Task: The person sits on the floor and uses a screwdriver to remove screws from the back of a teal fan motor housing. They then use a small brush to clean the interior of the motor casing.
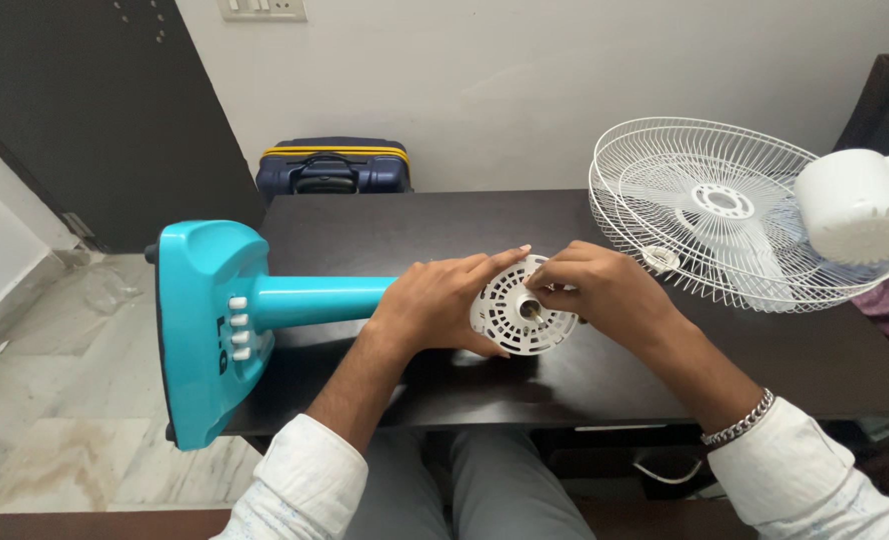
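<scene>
Fan motor housing (pixel 518 312), white and round with vent slots across its face, lies on its side near the front edge of the dark bench (pixel 385 235), joined to the teal fan pole (pixel 320 299) that runs out to my left. My left hand (pixel 435 305) is wrapped over the housing's left side, fingers (pixel 500 262) stretched across the top rim and thumb under its lower edge, so it is closed around the housing and holding it steady. My right hand (pixel 600 290) comes in from the other side; its fingertips are pinched together at the small metal shaft (pixel 532 309) in the middle of the housing's face, though I cannot tell whether they grip the shaft itself or some small part on it. A metal chain bracelet (pixel 737 420) sits on my right wrist, just above a white sleeve.

At the pole's far end the teal fan base (pixel 200 330) stands on edge, hanging off the left end of the bench, with a column of white push buttons (pixel 238 327) facing me. On the right side of the bench a white wire fan guard (pixel 705 215) rests tilted, and a white rounded motor cover (pixel 855 205) lies against its right edge. A small white knob (pixel 660 259) sits by the guard's lower rim, near my right hand. Behind the bench a dark blue suitcase (pixel 333 166) with a yellow band stands against the wall
</scene>
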